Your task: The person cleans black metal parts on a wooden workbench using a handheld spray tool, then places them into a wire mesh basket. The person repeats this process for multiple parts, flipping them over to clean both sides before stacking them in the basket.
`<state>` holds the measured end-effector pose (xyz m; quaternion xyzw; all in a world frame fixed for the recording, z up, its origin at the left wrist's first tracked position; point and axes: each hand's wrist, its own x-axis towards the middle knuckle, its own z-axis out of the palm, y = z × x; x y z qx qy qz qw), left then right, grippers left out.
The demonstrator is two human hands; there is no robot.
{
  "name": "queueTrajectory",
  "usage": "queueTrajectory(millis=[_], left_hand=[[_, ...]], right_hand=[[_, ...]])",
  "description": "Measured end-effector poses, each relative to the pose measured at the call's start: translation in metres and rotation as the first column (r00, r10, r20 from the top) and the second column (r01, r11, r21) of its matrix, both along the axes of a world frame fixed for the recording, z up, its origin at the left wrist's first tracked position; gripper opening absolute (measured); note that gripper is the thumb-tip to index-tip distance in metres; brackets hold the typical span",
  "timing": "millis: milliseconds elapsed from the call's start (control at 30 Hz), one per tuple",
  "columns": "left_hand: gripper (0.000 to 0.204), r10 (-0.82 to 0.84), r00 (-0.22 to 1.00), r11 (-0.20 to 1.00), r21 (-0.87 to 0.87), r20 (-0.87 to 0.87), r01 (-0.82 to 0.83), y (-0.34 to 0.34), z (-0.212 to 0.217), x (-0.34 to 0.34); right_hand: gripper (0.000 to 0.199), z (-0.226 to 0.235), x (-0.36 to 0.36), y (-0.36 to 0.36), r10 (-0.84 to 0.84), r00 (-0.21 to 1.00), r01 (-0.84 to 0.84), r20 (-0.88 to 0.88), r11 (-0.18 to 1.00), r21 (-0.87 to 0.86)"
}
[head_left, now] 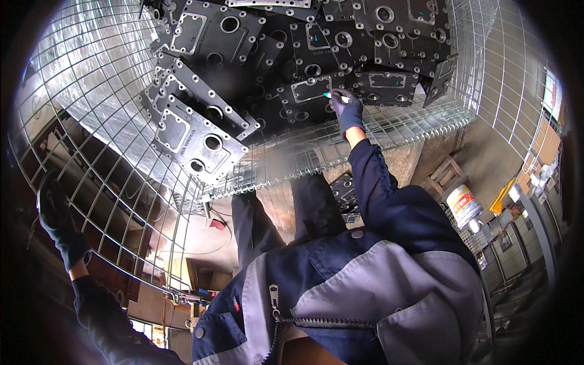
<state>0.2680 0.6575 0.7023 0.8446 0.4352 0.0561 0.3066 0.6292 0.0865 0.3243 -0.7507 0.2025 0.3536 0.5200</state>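
Dark gloved, my right hand (348,113) is closed round a marker (345,99) with a teal tip. The tip is at a black flat metal plate (304,91) with a raised rectangular outline and round holes; I cannot tell if it touches. Short teal marks show on several other plates. Also gloved, my left hand (61,222) lies against the outer side of the wire mesh cage (115,234) at the far left, its fingers stretched out and holding nothing. Near the cage's front left corner a plate (198,143) leans on others, catching bright light.
Many similar plates (222,30) are heaped in the cage, overlapping at angles. Its front mesh edge (340,167) runs before my legs. Clear plastic film (88,91) lines the left side. At right are a white bucket (463,204) and a wooden frame (446,175). More plates (345,194) lie below.
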Motion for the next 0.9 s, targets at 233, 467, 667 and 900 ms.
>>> queueTrajectory(millis=[233,467,667,900], left_hand=[[0.029,0.051,0.994,0.995,-0.086,0.098,-0.042,0.008,0.001,-0.013],[0.033,-0.085,0.996,0.995,0.047,0.008,0.085,-0.016,-0.006,0.028],[0.023,-0.052,0.993,0.995,0.090,0.102,0.043,-0.043,0.020,0.043],[0.014,-0.165,0.981,0.980,0.128,0.099,0.152,-0.037,0.008,0.040]], right_hand=[[0.014,-0.011,0.013,-0.001,0.326,0.928,-0.292,0.182,0.937,-0.189],[0.018,0.033,0.015,0.008,0.059,0.993,-0.074,0.105,0.988,0.138],[0.027,0.135,-0.028,0.132,0.326,0.944,-0.294,-0.040,0.893,0.341],[0.019,0.139,-0.127,0.244,0.526,0.773,-0.634,0.353,0.647,0.424]])
